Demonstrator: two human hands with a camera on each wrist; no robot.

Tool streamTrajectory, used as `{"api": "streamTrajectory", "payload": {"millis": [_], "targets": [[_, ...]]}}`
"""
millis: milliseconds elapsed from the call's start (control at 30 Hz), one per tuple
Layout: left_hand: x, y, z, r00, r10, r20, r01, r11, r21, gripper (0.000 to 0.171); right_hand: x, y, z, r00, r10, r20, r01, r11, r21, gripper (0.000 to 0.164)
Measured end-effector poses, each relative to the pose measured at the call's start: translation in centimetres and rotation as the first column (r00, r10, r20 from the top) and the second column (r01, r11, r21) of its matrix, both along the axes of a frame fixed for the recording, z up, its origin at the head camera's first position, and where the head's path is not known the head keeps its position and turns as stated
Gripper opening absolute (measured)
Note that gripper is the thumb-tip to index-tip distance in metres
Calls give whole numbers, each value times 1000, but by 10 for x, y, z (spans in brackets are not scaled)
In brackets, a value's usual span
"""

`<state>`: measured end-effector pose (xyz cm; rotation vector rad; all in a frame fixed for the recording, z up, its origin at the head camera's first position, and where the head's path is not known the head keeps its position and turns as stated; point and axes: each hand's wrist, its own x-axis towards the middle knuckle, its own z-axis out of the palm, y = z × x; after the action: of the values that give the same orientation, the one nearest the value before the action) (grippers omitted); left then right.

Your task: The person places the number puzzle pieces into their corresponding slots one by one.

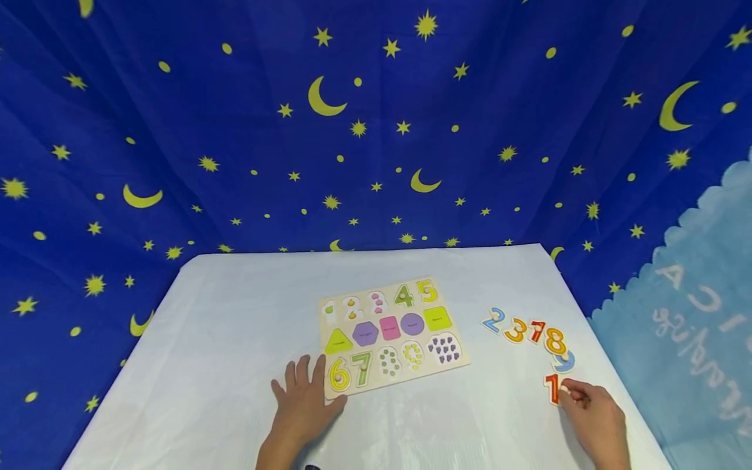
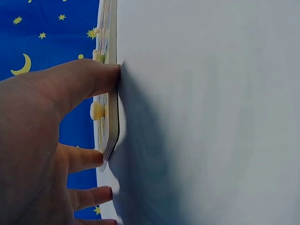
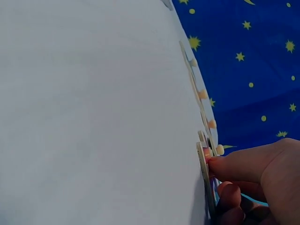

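Note:
A wooden number puzzle board (image 1: 405,375) lies on the table, with 4, 5, 6 and 7 in their places and pictures showing in other recesses. My left hand (image 1: 302,405) is spread at its near left corner. In the left wrist view the thumb (image 2: 101,77) touches the board's edge (image 2: 113,93). At the right, my right hand (image 1: 596,418) pinches a number piece (image 1: 552,390) showing a red 1; the fingertips cover its right part. Just beyond it lie the blue 9 (image 1: 565,362) and the orange 8 (image 1: 555,341), overlapping.
Further left in the same row are a red 1 (image 1: 536,331), an orange 3 (image 1: 516,329) and a blue 2 (image 1: 495,318). A white cover lies over the table (image 1: 235,313). Behind hangs a blue star-and-moon cloth (image 1: 376,150); a light blue cloth (image 1: 693,313) hangs at the right.

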<state>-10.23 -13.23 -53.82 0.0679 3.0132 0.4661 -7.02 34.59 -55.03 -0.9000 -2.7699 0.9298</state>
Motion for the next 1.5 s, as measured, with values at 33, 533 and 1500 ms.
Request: {"api": "streamTrajectory", "payload": {"millis": [33, 533, 1500], "targets": [[0, 0, 0, 1000, 0, 2, 0, 1000, 0, 86, 0, 0, 0, 1000, 5, -5, -5, 1000, 12, 30], [0, -2, 0, 1000, -7, 4, 7, 1000, 2, 87, 3, -2, 1, 996, 46, -80, -39, 996, 84, 27], [-3, -4, -4, 1000, -5, -8, 5, 1000, -1, 88, -16, -26, 11, 978, 189, -91, -182, 980, 82, 28]]}}
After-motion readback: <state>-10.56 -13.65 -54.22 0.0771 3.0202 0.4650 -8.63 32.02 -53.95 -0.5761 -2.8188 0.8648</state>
